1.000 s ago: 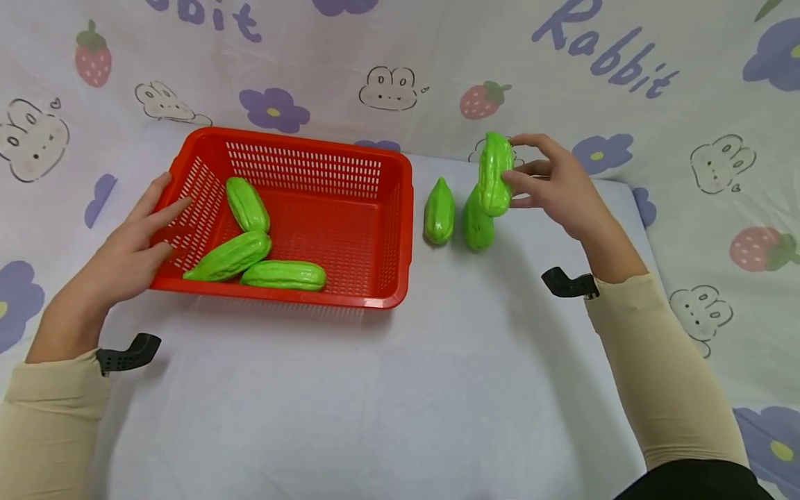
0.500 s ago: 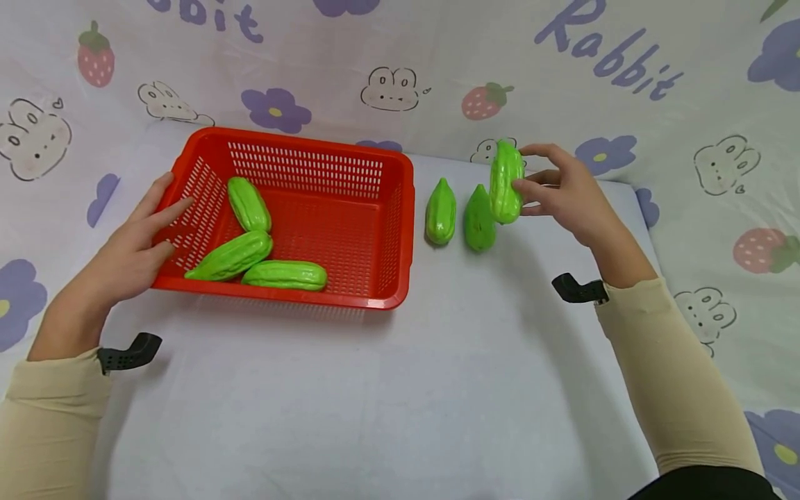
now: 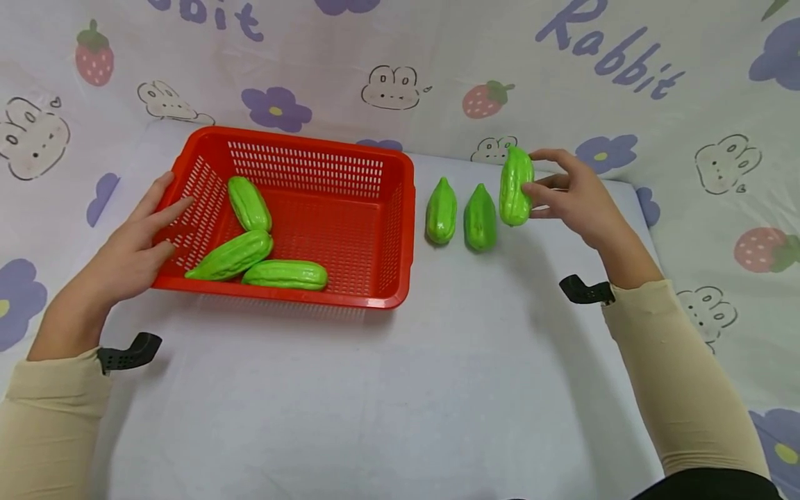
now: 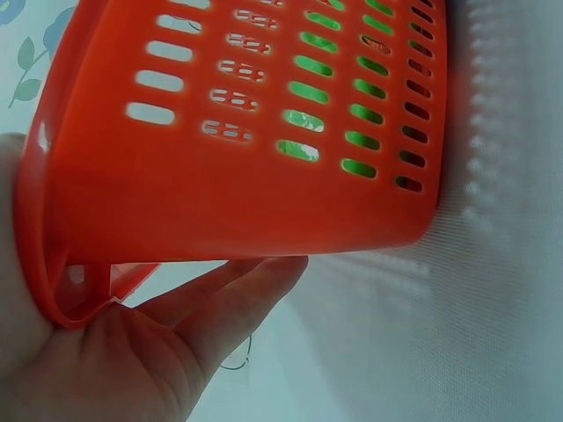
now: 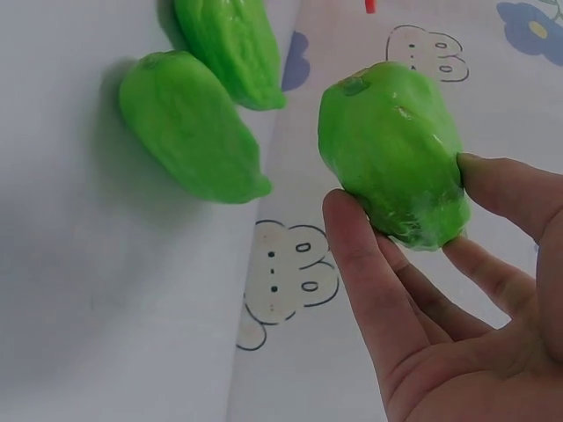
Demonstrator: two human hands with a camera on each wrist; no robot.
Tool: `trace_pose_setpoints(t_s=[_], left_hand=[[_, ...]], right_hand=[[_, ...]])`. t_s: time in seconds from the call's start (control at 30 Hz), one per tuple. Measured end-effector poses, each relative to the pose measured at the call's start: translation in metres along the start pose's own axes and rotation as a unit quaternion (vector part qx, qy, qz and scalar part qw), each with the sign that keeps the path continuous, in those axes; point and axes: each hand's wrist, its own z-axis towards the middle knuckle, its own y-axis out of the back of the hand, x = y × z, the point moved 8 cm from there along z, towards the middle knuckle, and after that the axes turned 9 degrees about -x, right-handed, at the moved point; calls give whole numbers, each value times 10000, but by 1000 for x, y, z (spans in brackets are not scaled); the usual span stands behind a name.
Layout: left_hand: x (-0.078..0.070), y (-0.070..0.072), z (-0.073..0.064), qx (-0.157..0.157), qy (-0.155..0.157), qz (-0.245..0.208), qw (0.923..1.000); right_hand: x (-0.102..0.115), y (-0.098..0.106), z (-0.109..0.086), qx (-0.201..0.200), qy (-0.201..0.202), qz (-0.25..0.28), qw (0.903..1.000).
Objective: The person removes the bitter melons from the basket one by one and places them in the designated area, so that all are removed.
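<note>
1. Right hand [image 3: 578,201] pinches glossy, ridged green gourd [image 3: 515,186], raised beside two tabletop gourds [image 3: 480,219].
2. Left hand [image 3: 128,253] grips slotted red plastic basket [image 3: 340,222]; three ribbed gourds [image 3: 228,255] inside.
3. Bunny-print backdrop cloth [image 3: 431,31] reads "Rabbit" in purple.

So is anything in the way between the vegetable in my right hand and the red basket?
Yes: two other vegetables lie side by side on the table between the held vegetable and the basket, whose right wall rises beyond them. Above them, nothing visible blocks a path.
</note>
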Motion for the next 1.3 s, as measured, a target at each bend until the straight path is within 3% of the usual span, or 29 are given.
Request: trace_pose_setpoints(t_s=[1.3], left_hand=[[-2,-2,0,1,22,-119,9999]], right_hand=[[-66,-6,5,427,-569,-204,9973]])
